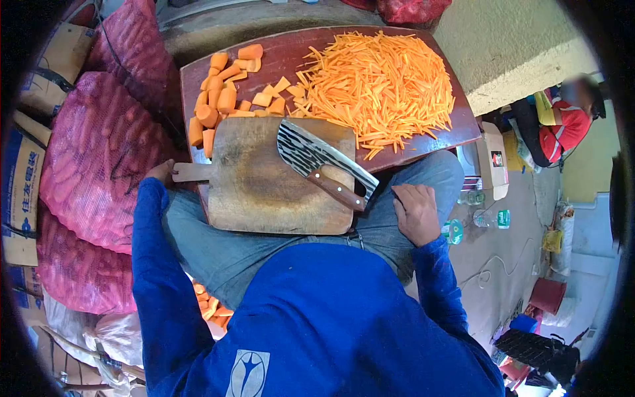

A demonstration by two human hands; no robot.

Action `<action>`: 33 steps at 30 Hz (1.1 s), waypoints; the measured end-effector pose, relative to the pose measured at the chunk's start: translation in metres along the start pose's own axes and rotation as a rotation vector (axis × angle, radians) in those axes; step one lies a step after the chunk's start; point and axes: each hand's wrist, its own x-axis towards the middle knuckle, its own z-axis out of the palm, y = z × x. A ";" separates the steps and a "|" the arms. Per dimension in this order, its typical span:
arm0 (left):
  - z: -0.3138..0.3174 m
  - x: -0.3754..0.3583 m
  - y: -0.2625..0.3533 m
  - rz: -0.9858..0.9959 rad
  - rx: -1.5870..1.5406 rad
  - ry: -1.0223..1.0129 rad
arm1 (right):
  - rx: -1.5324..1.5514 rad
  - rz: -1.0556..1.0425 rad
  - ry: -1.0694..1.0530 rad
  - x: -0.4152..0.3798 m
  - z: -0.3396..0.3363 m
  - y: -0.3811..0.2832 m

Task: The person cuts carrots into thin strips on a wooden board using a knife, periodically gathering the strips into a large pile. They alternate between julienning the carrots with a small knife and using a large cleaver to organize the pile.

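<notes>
Left fingers (170, 167) gripping board handle (192, 173), right fingers (406, 192) open on thigh (383, 243), apart from knife (337, 190) overhanging board edge (352, 147)

Cleaver (317, 155) on board (264, 188).

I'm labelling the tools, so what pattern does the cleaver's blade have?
The blade has dark, irregular streaks over a pale metal ground, seen best in the head view.

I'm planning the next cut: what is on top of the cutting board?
A cleaver lies on the cutting board, partly over its right edge. The wood beneath the blade and handle is covered.
</notes>
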 end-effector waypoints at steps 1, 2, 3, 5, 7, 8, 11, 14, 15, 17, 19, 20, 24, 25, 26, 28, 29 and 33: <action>-0.003 -0.001 -0.009 0.034 -0.051 -0.026 | -0.002 -0.015 -0.017 0.002 0.002 0.001; -0.006 -0.001 -0.018 0.065 -0.094 -0.051 | -0.003 -0.027 -0.038 0.003 0.004 0.002; -0.008 -0.002 -0.023 0.094 -0.142 -0.082 | 0.007 -0.022 -0.042 0.004 0.006 0.003; -0.013 -0.003 -0.030 0.126 -0.157 -0.112 | -0.024 0.028 -0.101 0.004 0.006 0.003; -0.012 -0.019 -0.013 0.072 0.098 0.031 | -0.021 0.034 -0.087 0.005 0.005 0.000; -0.011 -0.029 0.001 0.023 0.342 0.174 | -0.029 0.035 -0.070 0.008 0.005 -0.001; -0.007 -0.068 0.040 0.185 0.681 0.163 | -0.051 0.033 -0.070 0.008 0.006 -0.001; -0.022 -0.067 0.047 0.435 0.898 0.064 | -0.037 0.005 -0.017 0.007 0.004 -0.001; -0.030 -0.061 0.038 0.600 0.946 -0.001 | -0.033 -0.007 -0.008 0.007 0.002 -0.001; -0.029 -0.101 0.071 0.449 0.896 -0.115 | -0.020 -0.007 -0.028 0.006 0.000 -0.002; -0.024 -0.127 0.083 0.506 0.879 -0.015 | -0.031 -0.017 -0.046 0.007 0.001 -0.003; -0.019 -0.136 0.096 0.504 0.870 -0.009 | -0.049 -0.014 -0.067 0.008 0.001 -0.003; -0.005 -0.144 0.122 0.299 0.678 0.175 | -0.078 -0.020 -0.113 0.011 0.002 -0.005; 0.001 -0.148 0.126 0.355 0.730 0.278 | -0.043 -0.010 -0.108 0.011 0.002 -0.005; 0.004 -0.153 0.131 0.353 0.716 0.285 | -0.008 0.001 -0.104 0.011 0.002 -0.006; 0.007 -0.174 0.155 0.295 0.654 0.278 | 0.204 0.071 -0.024 0.006 0.011 -0.006; 0.006 -0.169 0.151 0.293 0.644 0.282 | 0.424 0.150 0.054 0.007 0.015 -0.004; 0.014 -0.179 0.159 0.576 0.497 0.572 | 0.427 0.083 0.082 0.035 -0.002 -0.048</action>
